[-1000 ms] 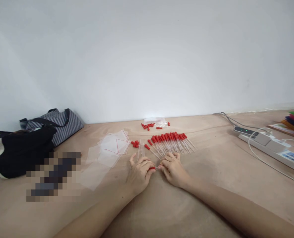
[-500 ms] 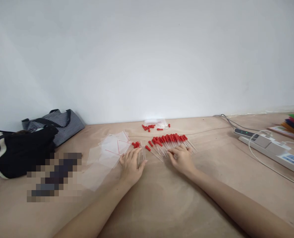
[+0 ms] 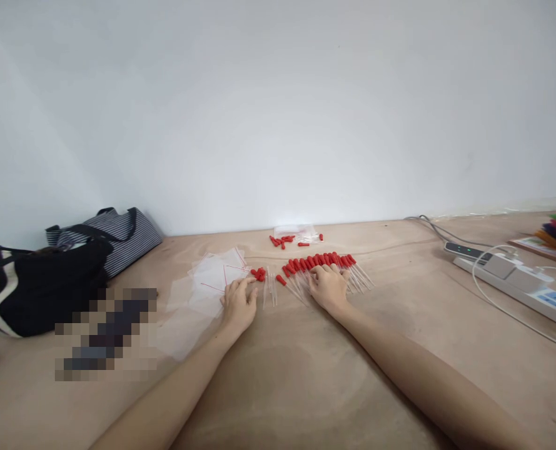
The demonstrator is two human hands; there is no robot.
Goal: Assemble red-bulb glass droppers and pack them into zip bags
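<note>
Droppers [image 3: 323, 259] lie in a neater row than 0.5 seconds ago, so 1 more looks settled in. They fan out under and beyond my right hand [image 3: 330, 286]; I cannot tell whether it grips any. My left hand [image 3: 239, 306], loosely spread with nothing visible in it, has shifted left, just near-left of loose red bulbs [image 3: 259, 274].

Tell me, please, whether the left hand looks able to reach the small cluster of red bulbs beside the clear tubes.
Probably yes: the left hand is right by the red bulbs, with nothing visible between, and the clear tubes lie to the right, seemingly out of its way.
</note>
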